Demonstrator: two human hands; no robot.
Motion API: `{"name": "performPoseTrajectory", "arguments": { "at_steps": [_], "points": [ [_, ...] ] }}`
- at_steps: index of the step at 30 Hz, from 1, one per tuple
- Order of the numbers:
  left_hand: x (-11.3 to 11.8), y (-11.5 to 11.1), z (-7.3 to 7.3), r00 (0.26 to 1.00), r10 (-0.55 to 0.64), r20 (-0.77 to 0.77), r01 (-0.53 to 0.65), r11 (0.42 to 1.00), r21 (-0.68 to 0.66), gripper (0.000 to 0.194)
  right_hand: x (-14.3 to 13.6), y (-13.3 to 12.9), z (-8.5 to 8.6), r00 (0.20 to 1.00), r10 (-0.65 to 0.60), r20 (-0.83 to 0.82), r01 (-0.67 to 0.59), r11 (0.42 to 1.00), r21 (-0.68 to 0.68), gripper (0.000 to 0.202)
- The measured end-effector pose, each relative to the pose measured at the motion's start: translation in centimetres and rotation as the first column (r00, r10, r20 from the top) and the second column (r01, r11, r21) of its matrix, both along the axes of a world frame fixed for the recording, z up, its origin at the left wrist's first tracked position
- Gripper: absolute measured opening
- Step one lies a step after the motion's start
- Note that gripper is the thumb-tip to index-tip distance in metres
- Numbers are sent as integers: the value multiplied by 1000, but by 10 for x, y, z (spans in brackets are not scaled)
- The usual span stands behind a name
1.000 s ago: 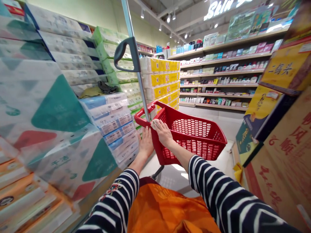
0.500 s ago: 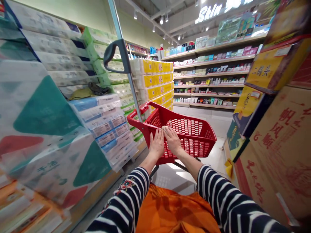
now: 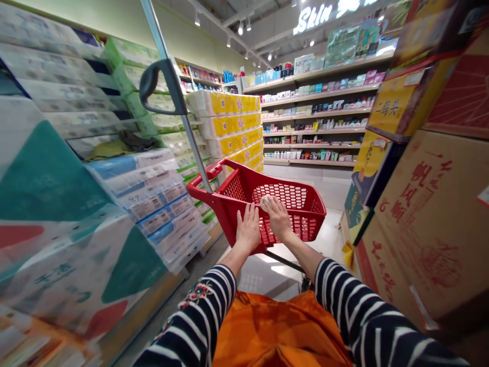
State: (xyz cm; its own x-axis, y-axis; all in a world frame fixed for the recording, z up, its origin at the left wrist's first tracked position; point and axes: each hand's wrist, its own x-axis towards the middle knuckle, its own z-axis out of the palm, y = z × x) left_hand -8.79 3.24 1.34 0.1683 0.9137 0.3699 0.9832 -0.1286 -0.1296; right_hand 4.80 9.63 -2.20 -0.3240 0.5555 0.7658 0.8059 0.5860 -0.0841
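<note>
The red plastic basket of a shopping cart (image 3: 225,206) stands before me, its near side facing me. My left hand (image 3: 249,227) lies against that near side just below the rim, fingers stretched out and holding nothing. Under the fingertips of my right hand (image 3: 278,218) is a small crumpled whitish cloth or tissue (image 3: 265,203), pressed on the rim to the right of my left hand. The inside of the basket shows nothing in it. A grey handle (image 3: 162,87) on a metal pole (image 3: 196,150) rises at the cart's left end.
Paper packs in blue and white wrap (image 3: 148,188) and yellow-and-white packs (image 3: 229,125) are stacked along the left. Cardboard cartons (image 3: 428,214) line the right. Shelves of cosmetics (image 3: 317,130) cross the back. A dark cloth (image 3: 135,140) lies on the left stack.
My right hand has slid rightward along the rim with the whitish cloth, away from my left hand. In the view, the cart and shelves have shifted left.
</note>
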Motion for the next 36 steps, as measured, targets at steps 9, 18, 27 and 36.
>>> {"name": "performPoseTrajectory", "arguments": {
  "at_steps": [9, 18, 27, 36],
  "points": [
    [23, -12, -21, 997, -77, -20, 74, 990, -122, 63, 30, -12, -41, 990, 3, 140, -6, 1000, 22, 49],
    [42, 5, -3, 989, -143, -26, 141, 988, -67, 66, 59, 1, -24, 991, -132, -32, 132, 991, 23, 50],
    [54, -4, -16, 983, -183, -21, 180, 977, -115, 64, 126, 3, -43, 901, -416, -123, 403, 908, -116, 50],
    [61, 4, -14, 980, -197, -29, 193, 977, -96, 63, 97, 9, -26, 951, -283, -126, 278, 959, -54, 46]
  ]
}}
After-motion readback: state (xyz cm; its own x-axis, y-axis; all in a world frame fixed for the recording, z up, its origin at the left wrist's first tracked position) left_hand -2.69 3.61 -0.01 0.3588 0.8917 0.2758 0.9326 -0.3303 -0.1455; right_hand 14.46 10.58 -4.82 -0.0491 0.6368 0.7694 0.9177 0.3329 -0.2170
